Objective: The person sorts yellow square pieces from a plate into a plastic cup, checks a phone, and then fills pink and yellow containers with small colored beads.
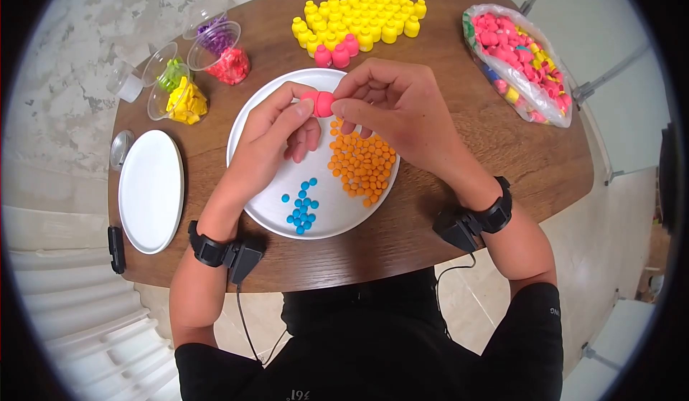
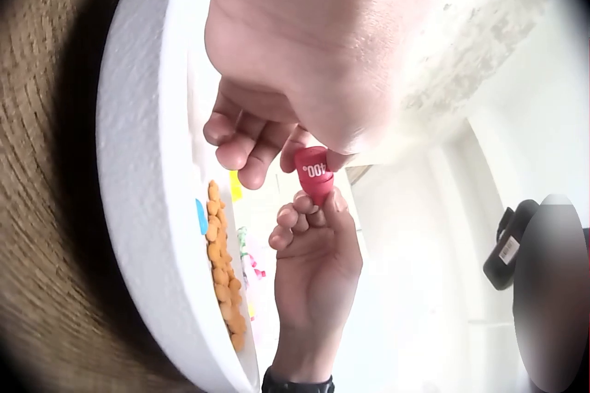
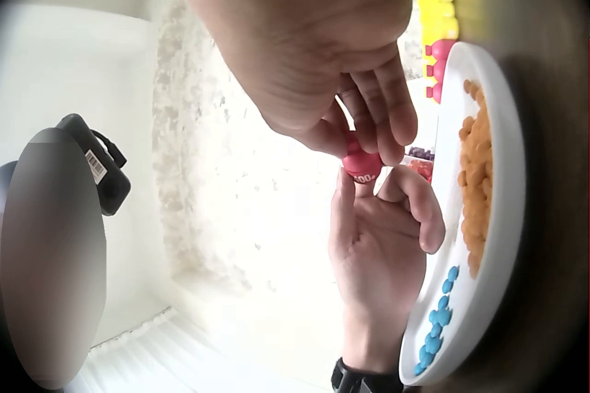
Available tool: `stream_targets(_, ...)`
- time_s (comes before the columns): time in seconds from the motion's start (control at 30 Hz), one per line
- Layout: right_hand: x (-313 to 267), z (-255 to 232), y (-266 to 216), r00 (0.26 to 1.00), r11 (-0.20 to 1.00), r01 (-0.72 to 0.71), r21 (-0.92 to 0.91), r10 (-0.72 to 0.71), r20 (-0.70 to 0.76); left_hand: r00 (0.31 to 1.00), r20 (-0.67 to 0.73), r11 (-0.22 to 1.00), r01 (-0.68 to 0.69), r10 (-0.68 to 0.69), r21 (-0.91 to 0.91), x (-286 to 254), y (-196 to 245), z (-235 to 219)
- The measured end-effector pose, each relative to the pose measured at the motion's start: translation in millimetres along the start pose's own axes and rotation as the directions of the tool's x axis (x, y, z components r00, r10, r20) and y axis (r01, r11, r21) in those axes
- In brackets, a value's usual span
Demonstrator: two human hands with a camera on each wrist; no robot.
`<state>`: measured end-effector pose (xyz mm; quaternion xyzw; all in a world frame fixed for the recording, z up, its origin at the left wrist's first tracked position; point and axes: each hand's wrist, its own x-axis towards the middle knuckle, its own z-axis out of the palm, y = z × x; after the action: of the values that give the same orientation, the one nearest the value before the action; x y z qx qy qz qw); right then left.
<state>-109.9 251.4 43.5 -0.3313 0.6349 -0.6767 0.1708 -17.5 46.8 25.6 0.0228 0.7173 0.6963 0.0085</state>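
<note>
Above the large white plate (image 1: 247,178), both hands meet at one small pink-red toy bottle (image 1: 324,105). My left hand (image 1: 269,132) pinches the bottle's body between thumb and forefinger, its other fingers loosely bent. From the other side, my right hand (image 1: 405,110) pinches the narrower end with thumb and fingertips. White printed digits show on the bottle (image 2: 314,168) in the left wrist view. Orange candy-like pieces (image 1: 359,161) cover the plate's right side, and several blue ones (image 1: 301,207) lie near its front.
Many yellow bottles (image 1: 359,17) and 3 pink bottles (image 1: 336,54) stand behind the plate. Clear cups (image 1: 179,100) of coloured pieces are at the back left, above an oval-looking white plate (image 1: 151,189). A plastic bag (image 1: 520,64) of pink and yellow parts sits at the right.
</note>
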Motion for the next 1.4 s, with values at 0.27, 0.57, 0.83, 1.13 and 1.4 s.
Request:
stream_targets(0.27,-1.5,2.7,6.8,0.999,0.999,0.031,-0.021,-0.031,-0.007,0.998,-0.048,0.999,-0.034,0.036,0.041,-3.5,1.9,3.8)
stream_targets(0.57,11.6,-42.2,-12.8,0.933,0.890,0.142,-0.433,-0.267,-0.243,0.994,-0.020,0.993,-0.108,0.109,0.053,-4.4,7.9,12.6)
stream_targets(0.83,26.7,-161.2,4.5,0.598,0.636,-0.357,-0.684,-0.407,-0.691,0.983,-0.141,0.987,-0.100,0.118,0.127,-3.7,6.1,6.9)
stream_targets(1.13,42.9,-86.1,57.2,0.968,0.328,-0.076,-0.942,-0.202,-0.148,0.979,-0.160,0.970,-0.085,0.123,0.226,-3.8,0.2,6.0)
stream_targets(1.4,51.6,-91.9,66.9,0.951,0.510,-0.031,-0.859,-0.251,-0.183,0.982,-0.111,0.939,-0.110,0.154,0.326,-4.0,-5.9,1.3)
